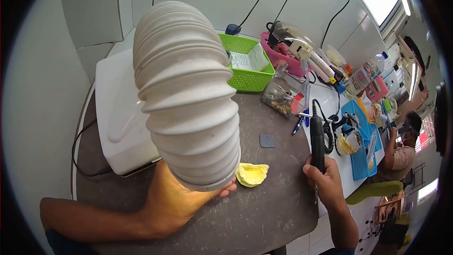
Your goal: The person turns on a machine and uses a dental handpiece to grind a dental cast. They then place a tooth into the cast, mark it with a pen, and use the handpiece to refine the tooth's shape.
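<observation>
My right hand (326, 179) is closed round a black rotary handpiece (318, 137). Its cord leaves the top end, and a thin metal tip points down below my fingers. A wide, ribbed white hose (188, 99) rises in front of me and covers much of my left hand (177, 203), which is lit yellowish. The fingertips of that hand show curled at the hose's lower right edge; whatever they hold, if anything, is hidden. Just right of them, a pale yellow dental cast (252, 174) lies on the brown bench top (278, 198).
A white machine housing (118, 113) stands left of the hose. Behind are a green basket (245, 81), a pink basket (288, 63) and a small grey square (267, 140). To the right are blue trays (361, 160) with casts; a person (403, 151) sits farther off.
</observation>
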{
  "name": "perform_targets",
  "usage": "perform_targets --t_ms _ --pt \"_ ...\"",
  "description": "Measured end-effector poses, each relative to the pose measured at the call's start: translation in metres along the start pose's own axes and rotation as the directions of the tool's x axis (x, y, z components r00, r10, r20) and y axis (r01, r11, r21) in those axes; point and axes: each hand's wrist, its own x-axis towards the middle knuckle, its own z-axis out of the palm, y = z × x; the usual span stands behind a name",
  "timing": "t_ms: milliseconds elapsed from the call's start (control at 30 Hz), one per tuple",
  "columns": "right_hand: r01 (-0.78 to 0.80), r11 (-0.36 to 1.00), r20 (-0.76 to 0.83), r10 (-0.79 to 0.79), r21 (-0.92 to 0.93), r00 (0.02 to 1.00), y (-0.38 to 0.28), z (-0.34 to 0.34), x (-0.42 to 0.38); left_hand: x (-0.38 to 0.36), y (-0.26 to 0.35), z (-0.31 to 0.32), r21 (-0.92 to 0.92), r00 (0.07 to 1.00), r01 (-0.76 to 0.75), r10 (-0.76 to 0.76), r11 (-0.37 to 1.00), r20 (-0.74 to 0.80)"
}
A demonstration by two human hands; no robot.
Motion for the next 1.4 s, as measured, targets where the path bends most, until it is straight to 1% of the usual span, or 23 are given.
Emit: perform_targets --t_ms 33,100,167,233,367,433,533,667,733,767,833,867,900,967,1000,1067,1100,1167,1233,1300,1333,1367,1400 --pt "0.001 1.000 -0.001 -0.001 0.007 1.000 0.000 0.001 0.000 0.001 0.003 -0.001 0.056 0.999 0.016 -0.018 0.998 0.041" --pt "0.219 0.929 -0.018 -0.235 -0.300 0.972 0.000 0.004 -0.001 0.001 0.004 -0.002 0.117 0.996 0.032 -0.041 0.993 0.079" --pt "0.231 0.904 -0.016 -0.254 -0.360 0.967 -0.008 0.005 -0.002 0.002 0.001 -0.003 0.111 0.995 -0.024 0.013 0.994 0.097" --pt "0.219 0.806 0.034 -0.240 -0.550 0.970 -0.015 0.006 -0.001 0.002 -0.001 -0.004 0.119 0.996 -0.012 0.001 0.993 0.093" --pt "0.329 0.710 0.101 -0.345 -0.623 0.933 -0.020 0.007 0.005 0.001 -0.001 -0.005 0.069 0.995 -0.013 0.006 0.998 0.097" --pt "0.456 0.626 0.168 -0.464 -0.633 0.870 -0.018 0.007 0.009 -0.001 0.002 -0.003 0.050 0.997 0.003 -0.007 0.999 0.081" --pt "0.527 0.565 0.236 -0.508 -0.635 0.828 -0.013 0.002 0.014 -0.001 0.002 0.000 0.043 0.997 0.039 -0.042 0.998 0.070" --pt "0.478 0.596 0.210 -0.463 -0.645 0.861 -0.013 0.002 0.018 0.000 0.002 0.000 0.083 0.995 0.075 -0.080 0.994 0.059" --pt "0.505 0.495 0.208 -0.536 -0.707 0.818 -0.013 0.001 0.020 -0.001 0.000 0.000 0.093 0.995 0.083 -0.088 0.992 0.048" --pt "0.508 0.499 0.207 -0.540 -0.702 0.816 -0.015 0.002 0.021 -0.001 -0.003 0.000 0.110 0.995 0.078 -0.084 0.991 0.050" --pt "0.601 0.467 0.136 -0.706 -0.648 0.695 -0.024 0.007 0.020 0.001 -0.006 0.004 0.137 0.996 0.074 -0.081 0.988 0.047" --pt "0.694 0.493 0.187 -0.729 -0.525 0.659 -0.031 0.012 0.019 0.002 -0.006 0.008 0.137 0.998 0.016 -0.025 0.990 0.060" --pt "0.695 0.498 0.178 -0.733 -0.518 0.657 -0.036 0.019 0.018 0.003 -0.006 0.012 0.138 0.997 -0.041 0.031 0.990 0.076" --pt "0.784 0.582 0.305 -0.723 -0.216 0.620 -0.045 0.035 0.018 0.007 -0.009 0.019 0.150 0.993 -0.079 0.065 0.986 0.100" --pt "0.786 0.582 0.296 -0.728 -0.210 0.618 -0.046 0.041 0.019 0.008 -0.011 0.021 0.145 0.987 -0.115 0.098 0.983 0.124" --pt "0.802 0.596 0.314 -0.756 -0.035 0.575 -0.046 0.050 0.024 0.014 -0.012 0.026 0.127 0.985 -0.137 0.122 0.982 0.125" --pt "0.802 0.596 0.315 -0.756 -0.030 0.574 -0.045 0.050 0.027 0.018 -0.011 0.029 0.096 0.982 -0.158 0.146 0.983 0.123" --pt "0.792 0.610 0.190 -0.781 0.024 0.595 -0.042 0.052 0.030 0.022 -0.007 0.032 0.115 0.989 -0.121 0.110 0.986 0.099" --pt "0.776 0.629 0.172 -0.770 0.040 0.615 -0.042 0.051 0.030 0.025 -0.008 0.035 0.144 0.977 -0.199 0.184 0.969 0.110" --pt "0.785 0.613 0.147 -0.787 0.088 0.599 -0.039 0.051 0.032 0.028 -0.008 0.029 0.157 0.979 -0.186 0.168 0.970 0.118" --pt "0.804 0.591 0.149 -0.803 0.069 0.578 -0.038 0.049 0.033 0.031 -0.009 0.023 0.387 0.911 -0.398 0.309 0.831 0.274" --pt "0.797 0.599 0.155 -0.797 0.077 0.584 -0.037 0.048 0.033 0.034 -0.008 0.016 0.544 0.802 -0.594 0.387 0.593 0.455" --pt "0.792 0.608 0.172 -0.788 0.064 0.591 -0.037 0.046 0.034 0.034 -0.001 0.013 0.585 0.724 -0.689 0.386 0.428 0.571"
